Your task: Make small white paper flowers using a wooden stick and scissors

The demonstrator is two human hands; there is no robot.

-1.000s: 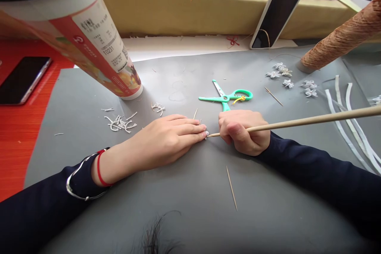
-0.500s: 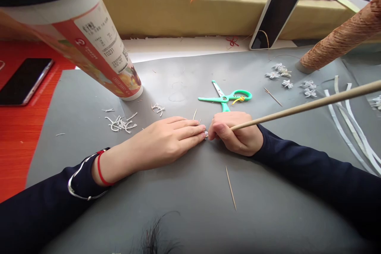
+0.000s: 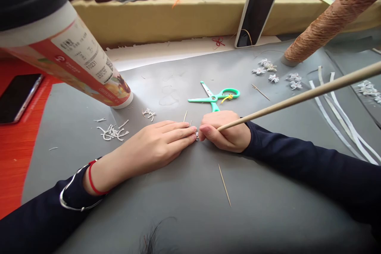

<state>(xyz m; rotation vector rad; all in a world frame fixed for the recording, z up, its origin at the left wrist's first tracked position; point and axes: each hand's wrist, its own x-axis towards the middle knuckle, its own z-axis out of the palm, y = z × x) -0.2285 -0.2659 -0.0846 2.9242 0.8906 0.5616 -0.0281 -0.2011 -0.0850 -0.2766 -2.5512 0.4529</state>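
My left hand (image 3: 157, 143) lies flat on the grey mat (image 3: 178, 206), fingers stretched and side by side, their tips at a small white piece (image 3: 197, 135). Facing it from the right, my right hand (image 3: 226, 131) is closed round a long thin wooden stick (image 3: 297, 95) that slants up to the right. Its fingertips are beside the same white piece, which the fingers partly cover. Green scissors (image 3: 212, 98) lie opened just behind my right hand. A toothpick (image 3: 224, 185) rests on the mat in front of the hands.
A tall paper cup (image 3: 86, 63) stands at the left, near a phone (image 3: 20, 95) and white scraps (image 3: 112, 131). White flowers (image 3: 273, 78), white strips (image 3: 342, 115) and a brown wrapped column (image 3: 330, 20) are at the right.
The whole view has shifted a little, so things appear farther left. Both hands keep nearly the same pose at the white piece, and the stick stays in my right hand.
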